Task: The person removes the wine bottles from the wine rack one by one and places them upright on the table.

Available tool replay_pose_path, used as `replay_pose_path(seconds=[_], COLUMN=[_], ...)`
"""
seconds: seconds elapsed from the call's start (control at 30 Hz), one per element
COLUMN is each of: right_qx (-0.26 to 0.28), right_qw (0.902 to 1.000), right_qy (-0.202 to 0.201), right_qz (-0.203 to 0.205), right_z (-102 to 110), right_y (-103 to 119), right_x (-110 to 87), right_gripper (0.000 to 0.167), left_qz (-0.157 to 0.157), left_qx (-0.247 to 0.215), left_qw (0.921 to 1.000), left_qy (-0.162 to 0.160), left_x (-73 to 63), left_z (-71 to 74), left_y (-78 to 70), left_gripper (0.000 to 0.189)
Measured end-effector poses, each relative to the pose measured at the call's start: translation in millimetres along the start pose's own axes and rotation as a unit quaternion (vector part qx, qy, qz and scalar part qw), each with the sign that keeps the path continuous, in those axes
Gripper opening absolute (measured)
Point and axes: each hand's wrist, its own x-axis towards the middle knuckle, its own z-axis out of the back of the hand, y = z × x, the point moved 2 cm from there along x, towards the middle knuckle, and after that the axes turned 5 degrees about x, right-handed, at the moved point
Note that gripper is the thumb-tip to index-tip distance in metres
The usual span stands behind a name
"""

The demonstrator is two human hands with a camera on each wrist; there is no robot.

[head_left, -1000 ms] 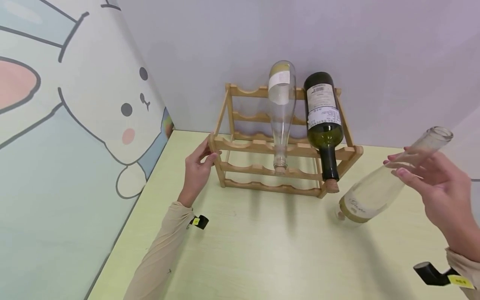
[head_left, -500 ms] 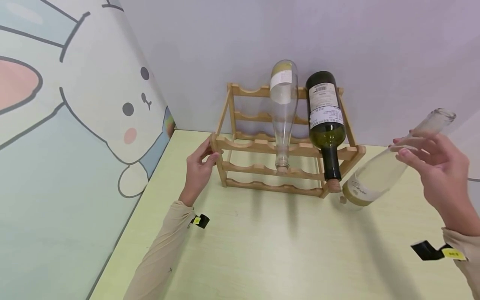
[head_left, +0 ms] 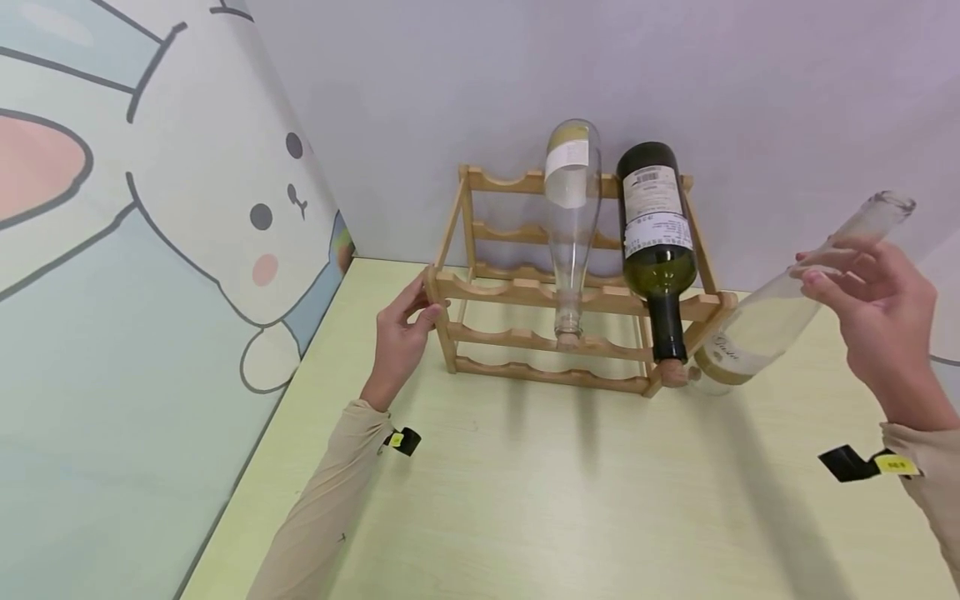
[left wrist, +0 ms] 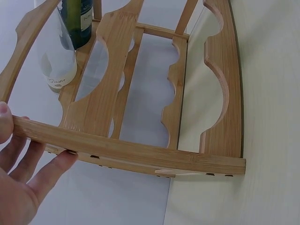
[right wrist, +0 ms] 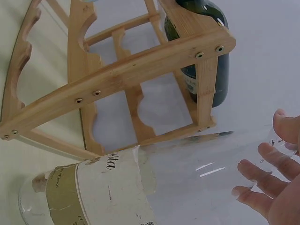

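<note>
A wooden wine rack (head_left: 517, 292) stands against the back wall, with my left hand (head_left: 401, 337) gripping its left front corner. In the left wrist view, fingers (left wrist: 54, 173) and thumb lie on either side of the end rail. On the rack's top tier rest a clear glass bottle (head_left: 572, 183) and a dark green wine bottle (head_left: 656, 200), corked necks toward me. My right hand (head_left: 888, 325) holds another clear bottle (head_left: 765, 329) by its neck, tilted, mouth up and right. Its base is low beside the rack's right front corner; a brownish cork-like piece (right wrist: 40, 183) shows at the base.
The pale yellow-green tabletop (head_left: 540, 500) extends in front of the rack. A grey wall (head_left: 420, 100) rises behind it, and a wall with a cartoon rabbit (head_left: 202, 183) borders the left side. The rack's lower tiers show no bottles.
My right hand has moved away from me with the clear bottle, bringing its base up beside the rack's right front corner. The left hand keeps its grip on the rack.
</note>
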Motion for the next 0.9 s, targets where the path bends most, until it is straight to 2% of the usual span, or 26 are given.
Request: replay_pose_path(seconds=[0.17, 0.4, 0.53, 0.63, 0.9], right_qx=[0.001, 0.048, 0.072, 0.059, 0.002], right_qw=[1.0, 0.9983, 0.9967, 0.9974, 0.9987], right_qy=[-0.006, -0.031, -0.038, -0.041, -0.048], right_qz=[-0.003, -0.007, -0.003, 0.0, -0.014], right_z=[5, 6, 6, 6, 7], right_y=[-6, -14, -20, -24, -30], right_x=[5.7, 18.1, 23.1, 24.9, 29.3], right_gripper=[0.039, 0.036, 0.035, 0.035, 0.036], left_qz=[-0.003, -0.018, -0.011, -0.012, -0.007], left_qx=[0.007, 0.007, 0.011, 0.017, 0.024], left_qw=[1.0, 0.9997, 0.9998, 0.9998, 0.9997], left_qy=[-0.003, -0.012, -0.009, -0.005, -0.006], left_x=[0.9, 1.4, 1.7, 1.7, 0.4], left_z=[-0.1, -2.5, -2.1, -1.8, -0.5], left_y=[-0.2, 29.8, 13.8, 1.2, -1.3], left_gripper=[0.048, 0.052, 0.05, 0.049, 0.049])
